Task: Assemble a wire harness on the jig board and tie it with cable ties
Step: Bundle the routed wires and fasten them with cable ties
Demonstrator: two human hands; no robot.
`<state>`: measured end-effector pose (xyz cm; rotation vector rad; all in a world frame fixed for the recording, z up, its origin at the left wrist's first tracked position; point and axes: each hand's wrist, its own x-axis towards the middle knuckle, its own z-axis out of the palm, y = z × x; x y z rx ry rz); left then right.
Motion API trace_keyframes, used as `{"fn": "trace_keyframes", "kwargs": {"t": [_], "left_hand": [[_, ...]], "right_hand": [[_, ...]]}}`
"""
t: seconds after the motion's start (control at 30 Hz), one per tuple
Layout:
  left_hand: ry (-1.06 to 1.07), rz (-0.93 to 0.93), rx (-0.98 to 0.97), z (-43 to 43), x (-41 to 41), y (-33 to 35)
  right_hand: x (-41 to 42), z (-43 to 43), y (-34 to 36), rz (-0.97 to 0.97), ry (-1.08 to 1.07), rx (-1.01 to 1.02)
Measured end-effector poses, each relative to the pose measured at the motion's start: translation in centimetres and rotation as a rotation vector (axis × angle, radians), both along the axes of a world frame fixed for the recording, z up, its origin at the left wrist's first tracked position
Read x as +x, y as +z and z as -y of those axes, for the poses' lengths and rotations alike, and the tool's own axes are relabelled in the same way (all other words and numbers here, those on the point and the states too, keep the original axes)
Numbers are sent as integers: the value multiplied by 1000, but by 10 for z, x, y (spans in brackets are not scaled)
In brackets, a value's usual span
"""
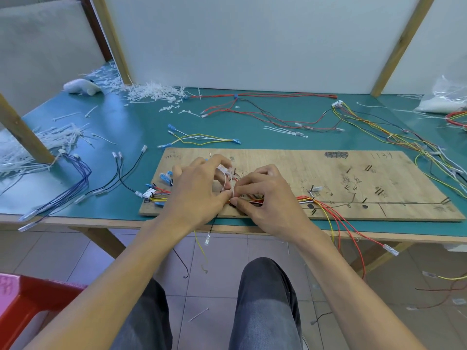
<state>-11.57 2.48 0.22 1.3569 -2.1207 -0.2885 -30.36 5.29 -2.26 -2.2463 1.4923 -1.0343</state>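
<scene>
A plywood jig board (353,178) was laid flat along the worktop's (121,127) near edge. A red, yellow, black and white wire harness (305,198) was strung along the board's near edge, with a white connector (149,193) at the left end. A white cable tie (228,183) was stood up from the bundle.

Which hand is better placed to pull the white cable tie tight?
Probably the left hand: its fingers hold the upper end of the cable tie, while the right hand pinches it at the wire bundle.
</scene>
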Motion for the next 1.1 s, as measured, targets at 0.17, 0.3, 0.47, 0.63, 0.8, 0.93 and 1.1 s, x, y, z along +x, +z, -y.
{"fn": "trace_keyframes", "kwargs": {"t": [0.17, 0.3, 0.47, 0.63, 0.8, 0.93, 1.1], "left_hand": [[-2, 42, 14, 3, -1, 0], [-60, 43, 25, 2, -2, 5], [-126, 26, 54, 1, -1, 16], [-117, 36, 106, 4, -3, 24], [-117, -94, 91, 8, -4, 23], [-214, 52, -11, 10, -12, 26], [-284, 402, -86, 18, -28, 32]], "right_hand": [[1, 1, 0, -37, -14, 12], [1, -1, -2, -24, -33, -18], [0, -4, -2, 146, -82, -75], [-7, -4, -1, 343, -179, -47], [-6, -4, 1, 407, -194, -20], [-4, -6, 3, 435, -201, -42], [-5, -8, 3, 507, -224, -75]]}}
